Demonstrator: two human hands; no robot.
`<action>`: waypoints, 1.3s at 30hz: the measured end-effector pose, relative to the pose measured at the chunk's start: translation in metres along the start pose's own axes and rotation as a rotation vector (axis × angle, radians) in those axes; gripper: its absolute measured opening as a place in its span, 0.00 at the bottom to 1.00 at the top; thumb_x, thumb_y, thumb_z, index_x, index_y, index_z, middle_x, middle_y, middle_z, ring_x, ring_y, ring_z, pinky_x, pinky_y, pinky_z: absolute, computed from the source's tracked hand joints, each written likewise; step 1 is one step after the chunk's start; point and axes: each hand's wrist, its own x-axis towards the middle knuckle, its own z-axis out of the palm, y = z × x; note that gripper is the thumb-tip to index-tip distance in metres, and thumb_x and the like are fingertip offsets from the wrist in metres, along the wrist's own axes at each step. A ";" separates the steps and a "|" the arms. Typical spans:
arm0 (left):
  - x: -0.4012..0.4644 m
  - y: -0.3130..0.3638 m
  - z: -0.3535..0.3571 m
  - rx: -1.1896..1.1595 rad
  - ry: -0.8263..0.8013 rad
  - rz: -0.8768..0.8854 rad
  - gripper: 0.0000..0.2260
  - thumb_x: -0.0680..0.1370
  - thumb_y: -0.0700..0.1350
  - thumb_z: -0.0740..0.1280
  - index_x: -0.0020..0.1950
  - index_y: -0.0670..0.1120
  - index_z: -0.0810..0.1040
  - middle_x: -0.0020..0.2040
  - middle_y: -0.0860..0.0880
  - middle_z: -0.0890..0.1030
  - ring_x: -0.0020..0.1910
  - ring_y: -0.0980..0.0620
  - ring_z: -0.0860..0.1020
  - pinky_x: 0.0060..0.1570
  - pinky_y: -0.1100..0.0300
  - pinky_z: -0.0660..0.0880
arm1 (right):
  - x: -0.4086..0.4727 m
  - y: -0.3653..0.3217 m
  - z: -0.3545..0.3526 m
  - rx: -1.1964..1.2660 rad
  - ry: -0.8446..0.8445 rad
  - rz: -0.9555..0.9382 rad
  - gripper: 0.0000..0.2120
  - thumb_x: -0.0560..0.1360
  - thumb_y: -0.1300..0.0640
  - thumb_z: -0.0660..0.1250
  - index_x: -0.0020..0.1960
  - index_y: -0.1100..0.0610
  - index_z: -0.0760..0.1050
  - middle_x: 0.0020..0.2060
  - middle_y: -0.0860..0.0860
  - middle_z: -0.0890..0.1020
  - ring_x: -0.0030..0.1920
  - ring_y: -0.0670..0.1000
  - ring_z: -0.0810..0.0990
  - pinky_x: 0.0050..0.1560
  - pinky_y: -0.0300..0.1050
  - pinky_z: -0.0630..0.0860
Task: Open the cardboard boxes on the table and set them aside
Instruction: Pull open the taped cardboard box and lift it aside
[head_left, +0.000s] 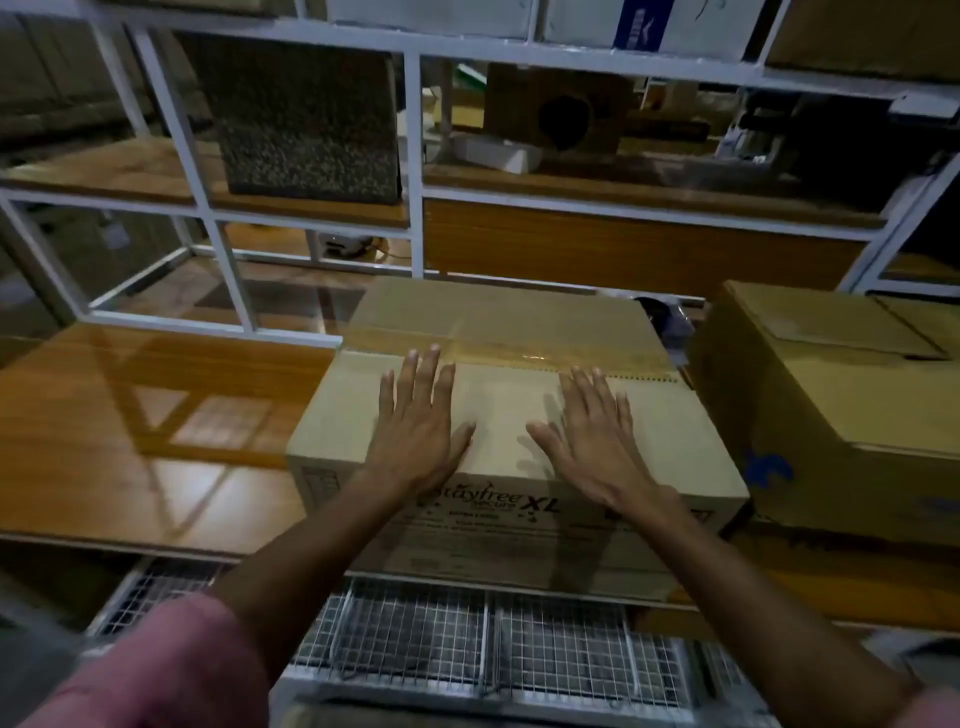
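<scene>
We've got both palms down flat on the sealed box now, left hand and right hand side by side on the near top flap, fingers straight and spread, gripping nothing. The box sits at the front edge of the wooden table, right in front of us, and its near face looks to hang slightly past that edge. That's our first worry: lean too hard on this near flap and the box could tip or slide toward us, down over the wire baskets below. Second worry is the tape: a clear strip runs across the top seam just beyond our fingertips, and it looks unbroken, so if we try to pry the flaps with bare fingers we could tear the cardboard instead of the tape, or crush the flap inward. There's a perforated strip near the right fingertips too, which might rip unevenly if we pull there. Third, the neighbouring box stands just beside on the right; swing ours that way to set it aside and we bump it. Better room on the bare left side, we'd judge. Now the count: two cardboard boxes on the table, the one under our hands taped shut, the right one apparently with a flap seam showing, though we can't tell if it's been opened. Two hands, both flat and empty. One strip of tape across our box.
</scene>
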 end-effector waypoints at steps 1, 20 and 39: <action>0.000 -0.003 0.002 -0.026 -0.027 -0.026 0.34 0.82 0.62 0.54 0.82 0.45 0.49 0.83 0.44 0.43 0.81 0.42 0.40 0.79 0.39 0.43 | -0.001 0.001 0.004 -0.009 -0.017 0.029 0.41 0.79 0.29 0.42 0.83 0.53 0.44 0.82 0.52 0.44 0.81 0.52 0.38 0.79 0.59 0.37; 0.087 -0.030 0.021 -0.005 -0.163 -0.027 0.19 0.78 0.65 0.54 0.59 0.53 0.67 0.60 0.47 0.70 0.57 0.45 0.68 0.54 0.46 0.65 | 0.071 0.011 0.009 -0.124 -0.008 0.105 0.23 0.78 0.31 0.48 0.63 0.43 0.69 0.65 0.51 0.69 0.64 0.54 0.65 0.64 0.60 0.63; -0.029 -0.012 0.011 0.086 0.028 -0.016 0.35 0.81 0.63 0.43 0.83 0.45 0.50 0.84 0.45 0.47 0.82 0.46 0.45 0.79 0.41 0.48 | -0.035 -0.015 0.021 -0.179 0.166 0.083 0.35 0.80 0.33 0.45 0.81 0.50 0.52 0.82 0.55 0.49 0.82 0.55 0.44 0.76 0.68 0.44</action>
